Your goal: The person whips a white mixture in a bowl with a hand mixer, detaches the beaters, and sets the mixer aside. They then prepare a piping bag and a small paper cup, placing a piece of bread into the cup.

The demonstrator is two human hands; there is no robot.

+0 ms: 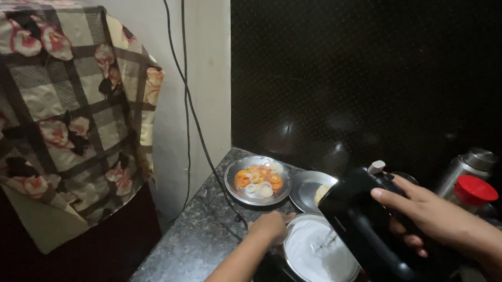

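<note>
Lower centre of frame: left hand point(269, 225) clamped on the rim of the bowl point(321, 252), likely to steady it against the beaters. Right hand point(423, 216) wrapped around the black mixer point(378, 235), tilted so beaters dip into white foam. Behind, toward centre: steel plate point(257, 179) with orange and white slices; beside it a second plate point(311, 189), one pale piece. Right edge: red-capped jar point(474, 192), steel flask point(471, 165).

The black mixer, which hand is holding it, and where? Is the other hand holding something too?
The right hand grips the black hand mixer by its top handle. The left hand holds the rim of the steel bowl of white cream.
</note>
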